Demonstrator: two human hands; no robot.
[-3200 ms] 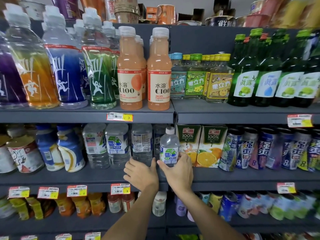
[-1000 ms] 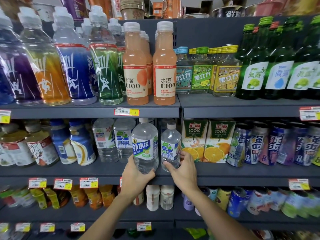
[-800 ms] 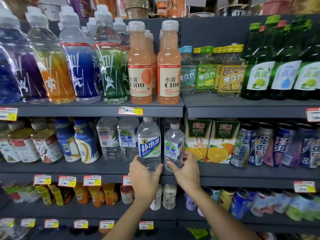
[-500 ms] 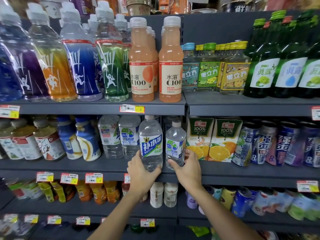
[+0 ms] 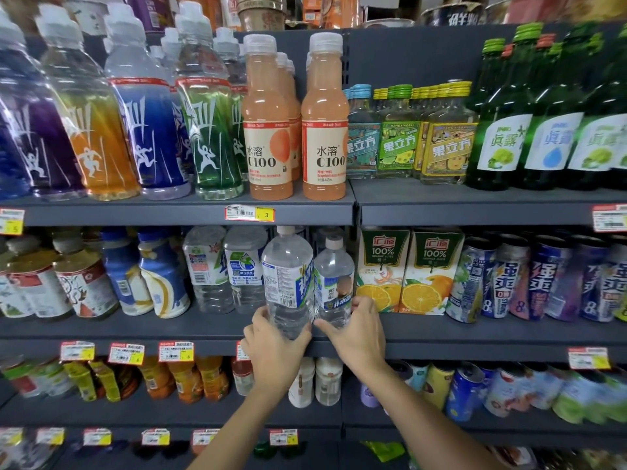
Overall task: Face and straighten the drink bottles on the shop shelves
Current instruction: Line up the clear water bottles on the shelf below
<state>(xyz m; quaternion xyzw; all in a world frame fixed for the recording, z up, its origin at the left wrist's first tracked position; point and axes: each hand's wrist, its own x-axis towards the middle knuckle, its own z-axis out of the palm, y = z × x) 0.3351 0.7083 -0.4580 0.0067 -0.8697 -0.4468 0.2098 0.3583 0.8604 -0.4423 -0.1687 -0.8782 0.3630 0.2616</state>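
Two clear water bottles stand at the front of the middle shelf [image 5: 135,329]. My left hand [image 5: 274,344] grips the base of the taller bottle [image 5: 287,276], whose label is turned so the barcode side faces me. My right hand [image 5: 356,330] holds the base of the smaller bottle [image 5: 334,279] right beside it; its label faces partly sideways. The two bottles touch each other. More clear bottles [image 5: 225,266] stand to the left, set further back.
Two orange juice cartons [image 5: 409,269] stand just right of my right hand, then cans [image 5: 509,276]. Blue-and-white bottles [image 5: 149,273] and jars are at left. The upper shelf carries coloured sports drinks, peach C100 bottles [image 5: 295,123] and green bottles.
The taller bottle has been rotated: its front name faced me half a second ago, now the barcode side shows. The smaller bottle has also been turned. Both hands stay at the bases.
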